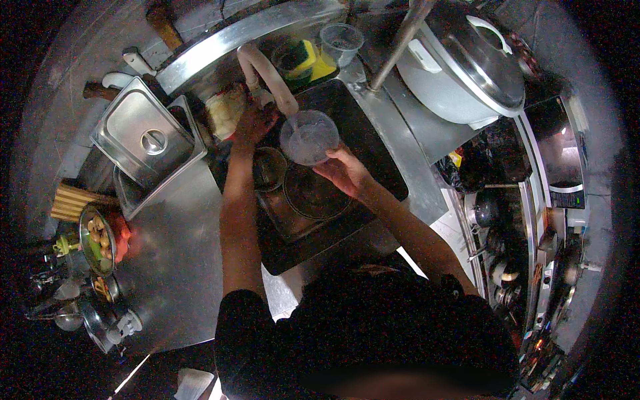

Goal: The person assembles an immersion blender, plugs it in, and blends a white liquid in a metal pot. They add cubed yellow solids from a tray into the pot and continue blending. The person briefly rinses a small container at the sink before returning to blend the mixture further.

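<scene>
My right hand point(345, 170) grips the rim of a clear round plastic container point(311, 142) beneath the spout of a pale faucet point(272, 80). A thin stream of water seems to run from the spout into it. Close to the faucet's base is my left hand point(255, 120); shadow hides whether its fingers hold the tap. Below both hands lies a dark sink point(385, 175). A round clear tub point(270, 170) and a rectangular tray point(290, 225) are inside it, partly behind my forearms. Left of the faucet, pale food in a bag or tub point(225, 115) touches or nearly touches my left hand.
A large lidded pot point(440, 85) stands right of the sink, near a slanting metal pipe point(400, 45). Yellow sponges point(312, 60) and a clear cup point(341, 42) sit behind. Steel pans point(145, 135) and a bowl of food point(97, 240) occupy the left counter point(175, 270).
</scene>
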`<state>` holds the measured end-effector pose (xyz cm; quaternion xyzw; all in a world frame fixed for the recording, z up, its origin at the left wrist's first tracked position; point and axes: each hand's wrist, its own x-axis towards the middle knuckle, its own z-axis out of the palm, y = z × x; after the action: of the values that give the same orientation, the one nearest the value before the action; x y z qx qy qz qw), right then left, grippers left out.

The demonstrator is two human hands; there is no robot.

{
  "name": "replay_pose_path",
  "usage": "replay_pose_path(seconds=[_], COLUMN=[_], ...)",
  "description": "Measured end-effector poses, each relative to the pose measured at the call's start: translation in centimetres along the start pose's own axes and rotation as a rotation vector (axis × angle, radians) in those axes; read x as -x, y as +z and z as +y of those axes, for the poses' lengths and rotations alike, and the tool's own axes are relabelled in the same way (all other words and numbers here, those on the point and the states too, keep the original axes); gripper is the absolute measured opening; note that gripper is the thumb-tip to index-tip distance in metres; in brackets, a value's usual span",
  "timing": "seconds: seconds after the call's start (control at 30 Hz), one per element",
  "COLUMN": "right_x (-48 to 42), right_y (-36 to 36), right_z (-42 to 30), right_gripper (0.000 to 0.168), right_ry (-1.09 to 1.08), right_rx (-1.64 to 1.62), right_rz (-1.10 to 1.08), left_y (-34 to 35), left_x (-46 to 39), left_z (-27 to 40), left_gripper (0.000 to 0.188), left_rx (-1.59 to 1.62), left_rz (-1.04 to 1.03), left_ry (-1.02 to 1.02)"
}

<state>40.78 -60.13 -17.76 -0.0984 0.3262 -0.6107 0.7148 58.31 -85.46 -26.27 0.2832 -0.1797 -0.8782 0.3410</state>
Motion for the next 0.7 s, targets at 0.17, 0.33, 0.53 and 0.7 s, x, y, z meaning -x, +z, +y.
replay_pose_path(seconds=[0.17,0.33,0.53,0.7], right_x=[-0.2,0.3,0.6,0.8], right_y=[-0.9,0.3,0.5,0.9], right_z=[0.2,-0.2,-0.6,-1.0], right_gripper=[0.05,0.043,0.05,0.05], right_ry=[-0.009,-0.015,-0.008,-0.046], right_rx=[0.026,-0.009,-0.002,-0.001], right_rz=[0.015,0.06,-0.024,-0.061], left_y=[0.3,0.4,-2.9,-2.6], left_x=[-0.6,-0.1,-1.6,-3.7], left_z=[-0.5,1.1,0.9,0.5], left_gripper=[0.034,0.037,0.038,0.031], left_rx=[-0.695,-0.64,-0.779,-0.075], left_rz=[-0.134,-0.081,-0.287,0.126], left_ry=[0.458,0.164,0.252,-0.099])
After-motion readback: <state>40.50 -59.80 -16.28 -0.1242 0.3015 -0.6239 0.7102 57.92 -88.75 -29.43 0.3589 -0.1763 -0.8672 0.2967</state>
